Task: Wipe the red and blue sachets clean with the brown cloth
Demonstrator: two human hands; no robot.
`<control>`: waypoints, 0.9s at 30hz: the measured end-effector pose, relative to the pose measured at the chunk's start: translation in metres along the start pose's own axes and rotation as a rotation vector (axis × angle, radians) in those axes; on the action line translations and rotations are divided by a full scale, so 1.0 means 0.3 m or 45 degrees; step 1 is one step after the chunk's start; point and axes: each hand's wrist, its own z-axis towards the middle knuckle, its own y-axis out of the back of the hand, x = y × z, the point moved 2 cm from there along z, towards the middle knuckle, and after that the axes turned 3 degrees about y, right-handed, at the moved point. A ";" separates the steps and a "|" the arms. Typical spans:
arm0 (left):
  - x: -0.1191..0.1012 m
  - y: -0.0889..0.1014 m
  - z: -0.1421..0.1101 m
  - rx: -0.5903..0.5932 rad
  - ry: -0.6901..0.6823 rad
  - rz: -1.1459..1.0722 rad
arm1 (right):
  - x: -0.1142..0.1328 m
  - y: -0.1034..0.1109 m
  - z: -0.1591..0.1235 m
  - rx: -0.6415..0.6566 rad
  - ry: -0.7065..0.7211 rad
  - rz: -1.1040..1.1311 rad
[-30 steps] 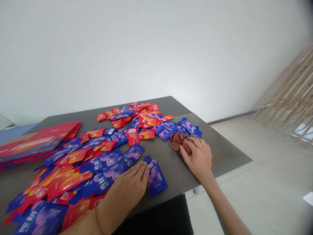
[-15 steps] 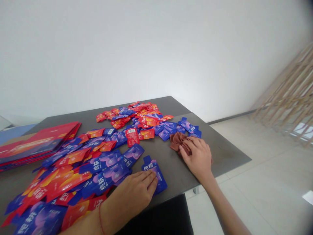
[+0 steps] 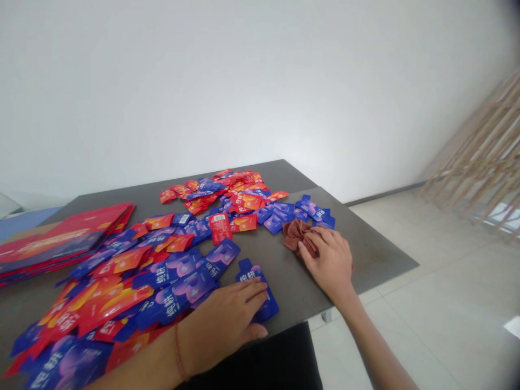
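- The left hand [image 3: 229, 319] lay palm down at the near edge of the bench [image 3: 377, 257], its fingers resting across a single blue pouch [image 3: 249, 272] and its thumb stretched out toward the edge; it was not clamped on the pouch.
- That pouch lay flat, its spout end pointing away from the person and partly covered by the fingers.
- The right hand [image 3: 330, 262] was clasped over a crumpled brown cloth [image 3: 296, 236], fingers and thumb curled about the folds, with the cloth down on the bench.
- The two hands were apart, with bare benchtop between them.
- A red bracelet [image 3: 179, 349] circled the left wrist.
- Left of the blue pouch spread a heap of red and blue pouches [image 3: 116, 300], many overlapping.
- Beyond it, a pile of smaller packets [image 3: 246, 201] ran across the bench, its blue ones just past the cloth.
- At the far left lay a stack of flat red bags [image 3: 69, 235].
- Behind stood a pale wall [image 3: 244, 81]; at the right, wooden poles [image 3: 483, 157] rose from the tiled floor [image 3: 426, 319].
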 end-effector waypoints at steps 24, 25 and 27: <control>0.024 -0.062 -0.002 -0.165 0.317 -0.368 | 0.001 0.004 0.005 0.006 -0.010 0.028; 0.025 -0.058 0.000 -0.157 0.295 -0.352 | 0.000 0.003 0.005 0.011 -0.011 0.025; 0.027 -0.053 0.003 -0.140 0.242 -0.311 | 0.000 0.002 0.003 0.019 -0.013 0.022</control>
